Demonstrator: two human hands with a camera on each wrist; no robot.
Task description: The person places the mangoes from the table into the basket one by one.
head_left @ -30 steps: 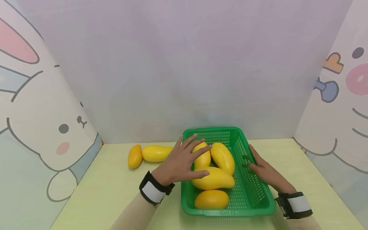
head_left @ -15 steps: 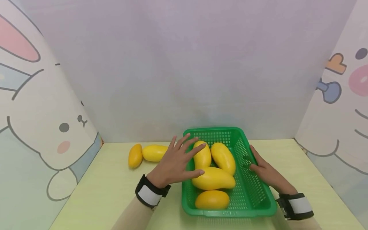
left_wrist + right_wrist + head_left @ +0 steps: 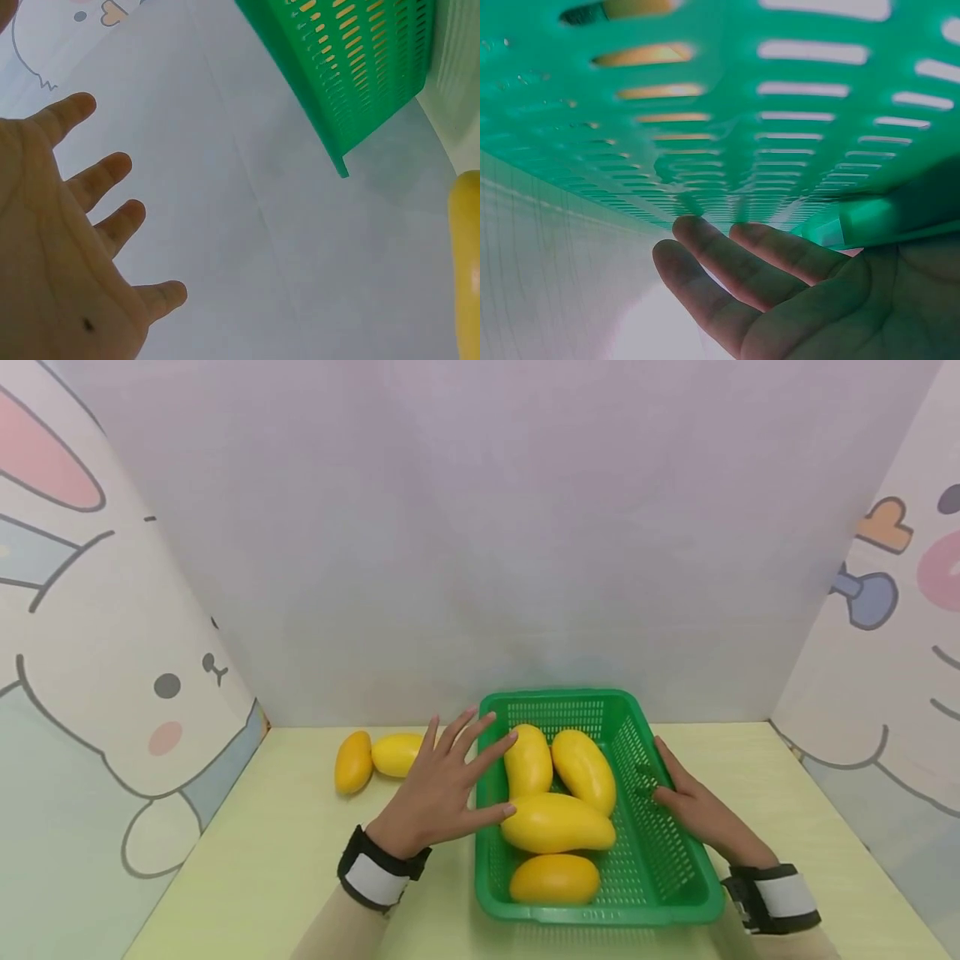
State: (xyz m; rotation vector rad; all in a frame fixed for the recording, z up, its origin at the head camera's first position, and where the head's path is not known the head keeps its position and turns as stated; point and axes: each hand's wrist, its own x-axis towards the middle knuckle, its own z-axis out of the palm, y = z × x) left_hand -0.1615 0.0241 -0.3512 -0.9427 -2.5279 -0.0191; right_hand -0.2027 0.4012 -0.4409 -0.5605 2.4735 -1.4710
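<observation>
My left hand [image 3: 442, 785] hovers over the left side of the green plastic basket [image 3: 600, 913], fingers spread and holding nothing. In the left wrist view its palm [image 3: 60, 255] and fingers stand apart from the basket [image 3: 330, 112]. My right hand [image 3: 701, 810] holds the basket's right side, thumb at the rim and fingers along the outside of the wall. The right wrist view shows those fingers [image 3: 735, 262] against the slotted wall. Inside lie several mangoes: two upright at the back, one long yellow mango [image 3: 558, 823] across the middle, and an orange-yellow mango [image 3: 555, 879] in front.
Left of the basket, on the pale yellow table [image 3: 255, 860], lie a small orange-yellow mango [image 3: 353, 763] and a yellow mango [image 3: 395, 754], partly behind my left hand. A pale cloth wall [image 3: 450, 543] stands behind, with cartoon-printed panels [image 3: 112, 693] at both sides.
My left hand has drawn back leftward from above the mangoes in the basket, its fingers still spread. My right hand keeps its place on the basket, and the mangoes have not shifted.
</observation>
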